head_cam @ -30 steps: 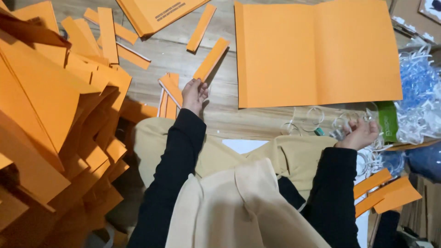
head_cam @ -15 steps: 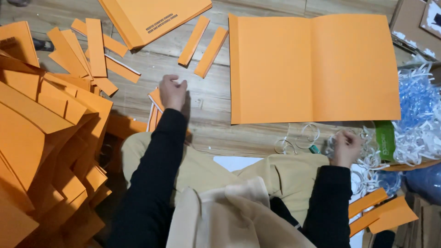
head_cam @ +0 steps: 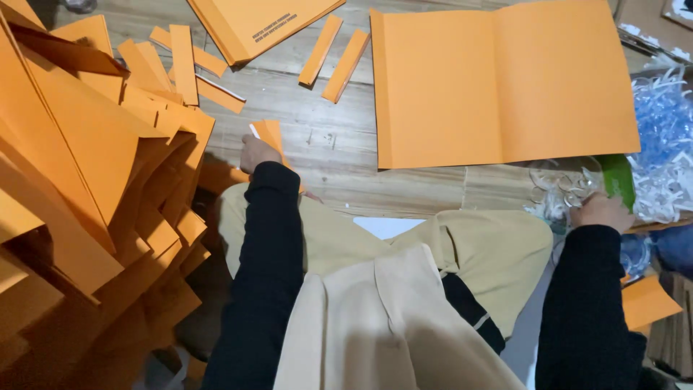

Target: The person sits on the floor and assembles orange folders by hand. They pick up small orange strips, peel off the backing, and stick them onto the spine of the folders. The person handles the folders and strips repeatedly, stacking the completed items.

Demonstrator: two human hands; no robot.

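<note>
My left hand (head_cam: 256,152) is closed around a small bundle of orange paper strips (head_cam: 273,135) just above my knee on the wooden floor. My right hand (head_cam: 598,209) rests at the right on a tangle of clear plastic loops (head_cam: 559,189), fingers curled into them; what it grips is unclear. An open orange folder (head_cam: 498,87) lies flat between the hands and farther away. Both sleeves are black.
A big heap of orange card pieces (head_cam: 79,173) fills the left side. Loose orange strips (head_cam: 333,50) and a closed orange folder (head_cam: 260,22) lie at the top. Blue and white shredded plastic (head_cam: 664,137) and a green item (head_cam: 619,180) sit at the right.
My left hand has drawn back toward my knee with the strips. My right hand has shifted slightly on the plastic loops. The view has tilted.
</note>
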